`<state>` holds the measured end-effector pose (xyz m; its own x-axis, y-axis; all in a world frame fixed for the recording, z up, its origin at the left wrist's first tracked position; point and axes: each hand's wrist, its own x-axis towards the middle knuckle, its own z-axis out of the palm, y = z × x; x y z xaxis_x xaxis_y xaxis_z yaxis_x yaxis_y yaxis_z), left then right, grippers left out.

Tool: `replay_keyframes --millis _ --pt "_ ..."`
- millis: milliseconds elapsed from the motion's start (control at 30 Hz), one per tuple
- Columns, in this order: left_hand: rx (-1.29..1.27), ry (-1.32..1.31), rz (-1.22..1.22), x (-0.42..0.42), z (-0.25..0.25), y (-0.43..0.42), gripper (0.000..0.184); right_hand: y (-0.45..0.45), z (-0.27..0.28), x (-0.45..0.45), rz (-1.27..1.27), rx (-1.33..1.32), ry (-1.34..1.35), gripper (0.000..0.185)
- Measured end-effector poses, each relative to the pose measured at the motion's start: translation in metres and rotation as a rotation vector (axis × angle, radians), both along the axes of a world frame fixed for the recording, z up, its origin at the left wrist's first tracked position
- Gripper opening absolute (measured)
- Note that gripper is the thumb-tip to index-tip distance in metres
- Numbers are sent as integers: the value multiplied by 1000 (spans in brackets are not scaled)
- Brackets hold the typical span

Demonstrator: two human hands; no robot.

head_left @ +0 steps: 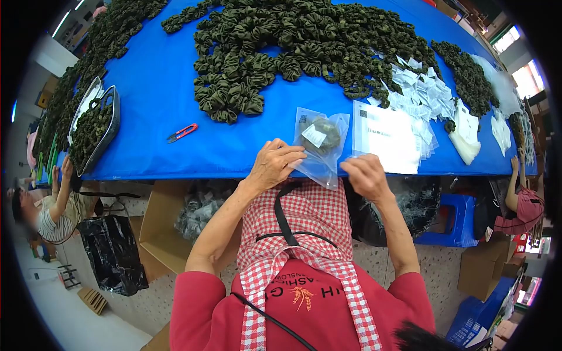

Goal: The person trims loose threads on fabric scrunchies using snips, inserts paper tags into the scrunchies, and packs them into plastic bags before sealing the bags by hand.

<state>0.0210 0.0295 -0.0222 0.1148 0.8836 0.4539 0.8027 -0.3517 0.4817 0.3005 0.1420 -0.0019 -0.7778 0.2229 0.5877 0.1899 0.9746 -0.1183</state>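
Observation:
A clear plastic bag (323,161) lies at the front edge of the blue table, with a green scrunchie (331,136) and a white label (315,136) inside. My left hand (275,165) pinches the bag's lower left edge. Curled beside the bag's right edge is my right hand (367,175); whether its fingers hold a bit of the plastic is too small to tell. Just behind that hand lies a stack of flat bags with printed labels (383,137). Dark green scrunchies (257,70) are heaped across the back.
Red snips (183,133) lie left of the bag. White packets (421,93) are piled at the right. A tray of scrunchies (91,131) stands at the left edge. Other people (52,216) (524,205) sit at both sides. Below are a cardboard box (161,225) and a blue stool (456,219).

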Motion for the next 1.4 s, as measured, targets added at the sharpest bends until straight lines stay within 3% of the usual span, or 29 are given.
replay_keyframes --millis 67,167,233,267,333,400,433,500,567,600,633,667,700,733,767,833,900,967,1233,1367,1400 --pt "5 -12 -5 0 0 1 18 -7 29 16 -150 -240 116 28" --pt "23 -23 -30 0 2 0 19 -34 89 67 -321 -895 174 22" --pt "38 23 -21 3 4 1 19 -37 90 140 -191 -1158 234 20" --pt "40 20 -29 3 2 2 19 -36 76 171 -180 -1165 329 13" --pt "52 2 -58 5 2 7 20 -21 3 220 209 -1390 972 13" --pt "33 35 -22 7 5 4 19 14 -124 248 -353 -1489 1268 30" --pt "33 37 -52 9 3 3 19 6 -129 256 -372 -1473 1293 30" --pt "35 56 -23 9 2 7 20 4 -134 255 -1070 -1104 609 34" --pt "14 54 -18 9 -2 4 21 6 -142 250 -1547 -619 -181 37" --pt "9 52 -26 10 -1 5 21 25 -182 303 -1339 -770 -145 40" --pt "18 55 -15 8 1 7 21 24 -160 304 -1115 -1412 413 46" --pt "21 53 -12 8 2 6 21 13 -121 280 -825 -1585 1054 49" --pt "45 64 -18 7 4 5 20 4 -125 273 -453 -1535 1469 51" --pt "61 87 -22 5 2 3 20 3 -147 273 -1082 -1295 550 39" --pt "37 63 -31 4 3 2 23 3 -172 266 -1458 -796 -381 29" --pt "57 43 -10 1 2 9 22 -15 -143 228 -816 -303 -293 19" --pt "39 43 -22 3 -1 0 22 -33 -68 126 -713 -120 153 30" --pt "40 47 -27 2 -2 -4 22 -36 -23 59 -383 126 99 35" --pt "81 36 -43 2 -4 -5 24 3 -12 -10 129 321 -271 45" --pt "96 10 -45 2 -5 -3 21 8 -20 -16 252 253 -237 30" --pt "95 8 -44 2 -4 -3 21 6 -19 -20 252 165 -148 18"
